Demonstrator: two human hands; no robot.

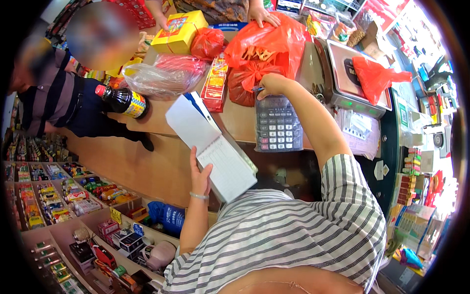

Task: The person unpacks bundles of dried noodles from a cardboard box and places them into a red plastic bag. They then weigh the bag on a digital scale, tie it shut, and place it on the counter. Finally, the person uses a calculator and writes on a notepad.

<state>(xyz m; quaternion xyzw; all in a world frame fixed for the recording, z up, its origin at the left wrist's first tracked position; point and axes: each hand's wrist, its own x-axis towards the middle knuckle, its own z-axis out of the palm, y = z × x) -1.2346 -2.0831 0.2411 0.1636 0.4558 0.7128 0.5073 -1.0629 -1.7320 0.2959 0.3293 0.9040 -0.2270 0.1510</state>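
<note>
You stand at a crowded shop tabletop (235, 122). Your left hand (199, 176) grips the open notepad (215, 147) off its near edge; your right hand (271, 84) pinches a pen (258, 88) above the calculator (277, 122).

The left hand (199, 177) holds an open notepad (215, 149) over the counter (235, 122). The right hand (272, 84), gripping a pen (258, 88), rests above a calculator (278, 123)

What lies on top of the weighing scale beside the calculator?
A red plastic bag lies on the metal pan of the scale, towards its right side. The bag is opaque, so its contents cannot be seen, and it covers part of the pan.
</note>
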